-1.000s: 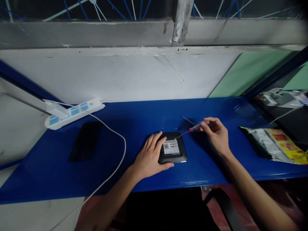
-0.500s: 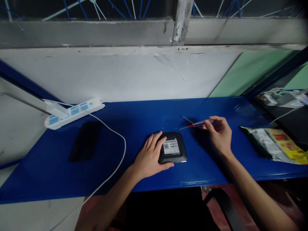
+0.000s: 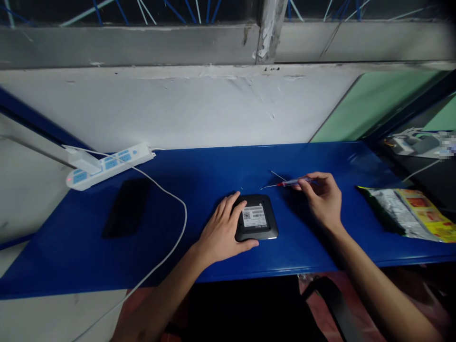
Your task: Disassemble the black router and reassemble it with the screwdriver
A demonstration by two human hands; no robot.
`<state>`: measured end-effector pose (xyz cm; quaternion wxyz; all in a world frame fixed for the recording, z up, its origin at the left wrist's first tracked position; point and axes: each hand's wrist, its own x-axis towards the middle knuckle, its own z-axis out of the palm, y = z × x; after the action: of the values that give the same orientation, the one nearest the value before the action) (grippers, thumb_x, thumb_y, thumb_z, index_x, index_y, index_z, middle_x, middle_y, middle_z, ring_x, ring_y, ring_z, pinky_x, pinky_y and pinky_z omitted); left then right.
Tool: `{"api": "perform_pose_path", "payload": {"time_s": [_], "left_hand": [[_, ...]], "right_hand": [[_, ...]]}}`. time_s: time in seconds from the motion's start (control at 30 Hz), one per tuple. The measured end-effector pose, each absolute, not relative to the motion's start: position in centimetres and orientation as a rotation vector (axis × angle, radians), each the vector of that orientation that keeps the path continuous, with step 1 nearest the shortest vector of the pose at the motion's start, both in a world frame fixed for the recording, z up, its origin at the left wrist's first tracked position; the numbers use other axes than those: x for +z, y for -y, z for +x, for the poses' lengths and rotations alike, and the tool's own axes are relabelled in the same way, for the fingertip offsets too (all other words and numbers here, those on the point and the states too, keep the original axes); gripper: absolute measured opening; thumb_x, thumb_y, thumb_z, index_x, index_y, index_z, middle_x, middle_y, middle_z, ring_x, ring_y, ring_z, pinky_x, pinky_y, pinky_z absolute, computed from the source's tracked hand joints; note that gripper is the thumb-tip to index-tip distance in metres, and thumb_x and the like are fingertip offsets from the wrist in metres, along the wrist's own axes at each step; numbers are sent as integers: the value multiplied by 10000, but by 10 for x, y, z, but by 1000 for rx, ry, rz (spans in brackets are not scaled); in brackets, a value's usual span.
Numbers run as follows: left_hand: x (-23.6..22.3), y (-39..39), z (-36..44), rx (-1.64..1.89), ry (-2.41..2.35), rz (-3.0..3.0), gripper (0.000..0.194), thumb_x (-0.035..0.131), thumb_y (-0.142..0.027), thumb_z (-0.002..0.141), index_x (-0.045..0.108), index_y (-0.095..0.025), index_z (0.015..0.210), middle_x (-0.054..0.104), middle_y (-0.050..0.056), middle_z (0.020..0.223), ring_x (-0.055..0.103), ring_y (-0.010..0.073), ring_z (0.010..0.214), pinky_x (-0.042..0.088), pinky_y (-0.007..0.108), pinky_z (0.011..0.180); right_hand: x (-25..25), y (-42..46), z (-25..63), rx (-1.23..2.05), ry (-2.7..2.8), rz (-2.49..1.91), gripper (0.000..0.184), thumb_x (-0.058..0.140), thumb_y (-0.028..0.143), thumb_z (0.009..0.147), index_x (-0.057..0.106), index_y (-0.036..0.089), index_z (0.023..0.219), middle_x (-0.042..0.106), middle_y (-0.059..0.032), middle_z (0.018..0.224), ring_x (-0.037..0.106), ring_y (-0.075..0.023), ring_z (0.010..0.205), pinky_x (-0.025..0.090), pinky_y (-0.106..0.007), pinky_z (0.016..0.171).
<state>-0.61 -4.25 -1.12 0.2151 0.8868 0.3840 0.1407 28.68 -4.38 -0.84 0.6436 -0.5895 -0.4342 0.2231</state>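
Observation:
A small black square device (image 3: 257,221) with a white barcode label lies face down on the blue table (image 3: 199,247). My left hand (image 3: 223,232) grips its left edge, fingers on top and thumb along the front. My right hand (image 3: 322,197) pinches a thin screwdriver (image 3: 290,183) with a red and clear handle. The screwdriver lies nearly level, just above or on the table behind the device, its tip pointing left. A thin metal pin (image 3: 277,175) rests on the table just behind the screwdriver.
A white power strip (image 3: 107,166) with a red light sits at the back left, its white cable (image 3: 174,237) looping over the front edge. A black phone (image 3: 126,206) lies left of centre. A foil snack bag (image 3: 409,211) lies at the right.
My right hand has lifted the screwdriver tip off the device's back right corner and swung it back and flatter, away from the device. My left hand has stayed on the device.

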Motion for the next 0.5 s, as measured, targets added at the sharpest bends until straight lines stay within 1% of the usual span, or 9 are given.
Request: {"api": "perform_pose_path", "payload": {"time_s": [0.2,0.5], "left_hand": [[-11,42,-6,370,-1082,2466,1030,776,-683,719,312,-201,1502,229,172,1647,237,447,1504,328,650,1189],[-13,43,-6,386,-1086,2455,1016,793,-638,731,290,-230,1513,231,162,1649,242,450,1503,325,662,1183]], "right_hand": [[-6,44,285,529,980,-1340,344,857,418,735,618,259,924,701,7,839,747,-186,715,639,-364,741],[-6,44,286,522,968,-1325,354,856,420,731,616,263,938,706,5,842,736,-194,707,631,-385,736]]}}
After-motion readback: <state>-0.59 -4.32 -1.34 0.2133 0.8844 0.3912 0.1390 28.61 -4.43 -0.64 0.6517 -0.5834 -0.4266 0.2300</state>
